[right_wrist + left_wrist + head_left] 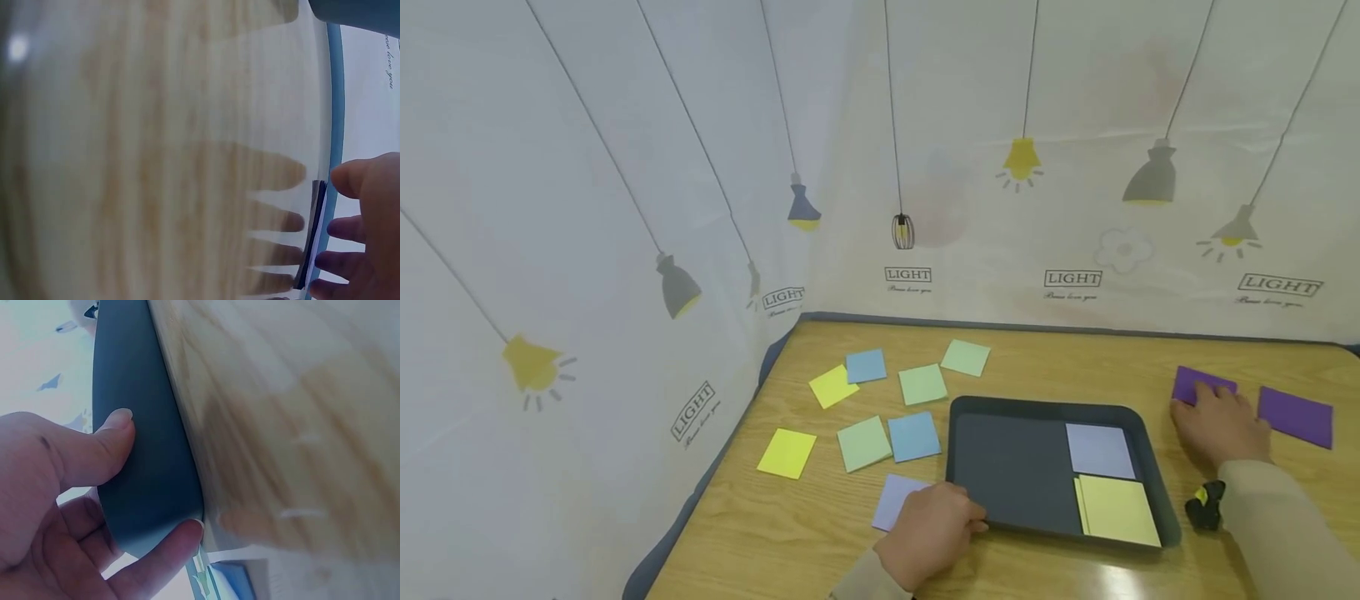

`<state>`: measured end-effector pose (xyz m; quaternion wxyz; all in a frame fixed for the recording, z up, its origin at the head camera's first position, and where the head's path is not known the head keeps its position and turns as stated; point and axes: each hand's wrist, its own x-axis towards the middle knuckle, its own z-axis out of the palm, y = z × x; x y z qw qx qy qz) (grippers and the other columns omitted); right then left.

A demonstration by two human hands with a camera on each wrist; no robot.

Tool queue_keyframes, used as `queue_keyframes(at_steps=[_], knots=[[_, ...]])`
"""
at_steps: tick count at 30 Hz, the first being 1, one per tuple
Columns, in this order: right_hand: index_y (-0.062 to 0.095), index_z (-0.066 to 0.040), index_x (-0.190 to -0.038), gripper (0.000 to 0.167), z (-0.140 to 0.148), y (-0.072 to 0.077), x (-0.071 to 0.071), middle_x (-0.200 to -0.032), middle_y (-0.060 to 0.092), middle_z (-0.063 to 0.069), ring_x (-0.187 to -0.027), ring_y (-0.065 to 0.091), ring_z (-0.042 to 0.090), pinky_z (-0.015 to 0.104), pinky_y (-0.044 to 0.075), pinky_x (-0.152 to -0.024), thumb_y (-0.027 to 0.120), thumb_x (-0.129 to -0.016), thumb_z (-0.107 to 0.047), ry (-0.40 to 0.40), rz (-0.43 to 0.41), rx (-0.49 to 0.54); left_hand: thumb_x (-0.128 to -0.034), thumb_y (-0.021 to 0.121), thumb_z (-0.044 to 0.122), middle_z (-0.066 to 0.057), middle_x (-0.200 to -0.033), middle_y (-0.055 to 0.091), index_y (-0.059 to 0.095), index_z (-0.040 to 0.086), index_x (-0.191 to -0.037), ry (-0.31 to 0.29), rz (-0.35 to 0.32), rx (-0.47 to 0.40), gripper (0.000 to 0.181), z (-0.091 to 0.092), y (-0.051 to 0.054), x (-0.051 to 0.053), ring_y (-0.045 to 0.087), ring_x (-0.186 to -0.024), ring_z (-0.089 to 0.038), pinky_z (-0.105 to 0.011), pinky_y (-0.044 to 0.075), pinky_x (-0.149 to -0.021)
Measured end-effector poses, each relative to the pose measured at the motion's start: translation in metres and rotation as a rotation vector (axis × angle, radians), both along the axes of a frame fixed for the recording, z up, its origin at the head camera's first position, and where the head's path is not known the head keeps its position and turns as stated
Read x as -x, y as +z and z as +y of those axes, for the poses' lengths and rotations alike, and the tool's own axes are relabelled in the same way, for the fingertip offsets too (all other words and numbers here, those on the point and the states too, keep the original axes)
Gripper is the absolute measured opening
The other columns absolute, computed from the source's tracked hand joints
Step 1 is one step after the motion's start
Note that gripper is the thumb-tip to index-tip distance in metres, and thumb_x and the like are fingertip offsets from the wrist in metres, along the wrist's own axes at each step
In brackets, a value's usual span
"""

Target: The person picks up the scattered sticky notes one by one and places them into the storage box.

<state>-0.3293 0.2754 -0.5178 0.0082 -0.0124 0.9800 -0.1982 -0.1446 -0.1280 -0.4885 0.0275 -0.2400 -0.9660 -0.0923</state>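
Observation:
The dark tray [1011, 467] holds a lilac square [1101, 450] and, nearer, pale yellow squares [1120, 508]. My left hand [931, 529] grips its near left corner; in the left wrist view the thumb of that hand [62, 481] lies on the tray wall [144, 412] and a finger touches the corner. My right hand [1221, 429] is over a purple square [1187, 383] right of the tray, partly covering it. The right wrist view shows the hand [375, 219] with spread fingers beside the dark stack [312, 240]; contact is unclear.
Another purple square [1296, 417] lies at the far right. Left of the tray are yellow [786, 453], blue [914, 436] and green squares [863, 443], and a lilac one [895, 497] partly behind my left hand. A patterned wall covering [962, 292] borders the table.

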Motion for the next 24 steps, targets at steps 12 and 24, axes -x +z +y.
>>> queue_keyframes(at_steps=[12,24], knots=[[0.032,0.012,-0.149,0.079,-0.001,0.007,0.000,-0.148,0.029,0.045,-0.127,0.027,0.069,0.085,0.021,-0.096,0.030,-0.104,-0.054,0.036,-0.106,-0.040,-0.0930,0.073,0.030,0.015,-0.085,0.074,0.082,0.032,-0.097,0.010,-0.001,-0.008,0.010,0.000,0.001,-0.002,0.065,-0.074,0.000,-0.016,0.048,-0.054],[0.046,0.014,-0.137,0.074,-0.006,0.015,-0.007,-0.130,0.048,0.045,-0.107,0.047,0.071,0.077,0.039,-0.080,0.038,-0.104,-0.052,0.054,-0.033,-0.117,-0.0918,0.075,0.032,0.013,-0.075,0.068,0.082,0.032,-0.093,0.012,0.005,-0.013,0.008,0.000,-0.001,0.000,0.063,-0.069,0.000,-0.017,0.047,-0.051]])
